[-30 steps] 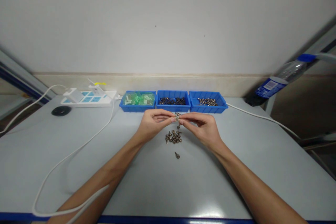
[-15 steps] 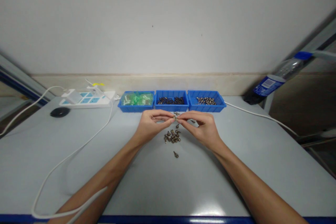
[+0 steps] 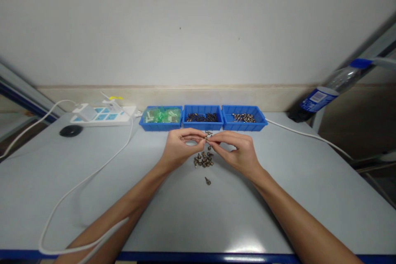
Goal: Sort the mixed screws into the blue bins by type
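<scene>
Small screw is being pinched from both sides by left hand and right hand, equally close, near the loose screw pile.

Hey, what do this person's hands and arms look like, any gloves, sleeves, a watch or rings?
Both are bare. The left hand and right hand wear no gloves, and no rings show, though such detail is small here. The left forearm and right forearm are uncovered to the bottom edge: no sleeve, watch or bracelet in view.
</scene>
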The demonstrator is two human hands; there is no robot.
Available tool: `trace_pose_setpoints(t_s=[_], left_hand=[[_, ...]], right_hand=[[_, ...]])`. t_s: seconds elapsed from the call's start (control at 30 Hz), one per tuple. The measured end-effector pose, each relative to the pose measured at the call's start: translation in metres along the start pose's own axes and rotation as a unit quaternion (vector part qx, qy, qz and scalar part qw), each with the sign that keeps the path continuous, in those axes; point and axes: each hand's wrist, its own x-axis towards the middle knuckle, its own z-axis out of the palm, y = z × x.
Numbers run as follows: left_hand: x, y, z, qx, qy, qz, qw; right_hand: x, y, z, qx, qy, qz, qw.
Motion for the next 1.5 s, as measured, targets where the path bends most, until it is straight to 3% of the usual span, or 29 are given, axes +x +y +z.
trace_pose_setpoints(t_s=[0.37,0.6,0.8,1.13,1.5], left_hand=[[0.002,0.004,-0.004,-0.029,-0.029,-0.051,0.998],[0.002,0.001,-0.002,-0.017,-0.009,-0.017,1.0],[0.001,0.004,0.001,-0.016,0.01,0.004,1.0],[0.003,0.007,-0.009,-0.014,-0.02,0.009,1.0],[0.001,0.011,-0.011,0.02,-0.037,0.072,0.996]], right_hand=[[0.001,0.003,-0.005,-0.003,-0.014,0.008,1.0],[0.001,0.003,-0.007,-0.026,-0.028,-0.044,0.998],[0.001,0.001,-0.005,-0.039,-0.019,-0.032,0.999],[0.002,0.009,-0.004,0.073,-0.006,0.123,0.99],[0.005,0.007,-0.006,0.29,-0.029,0.325,0.899]])
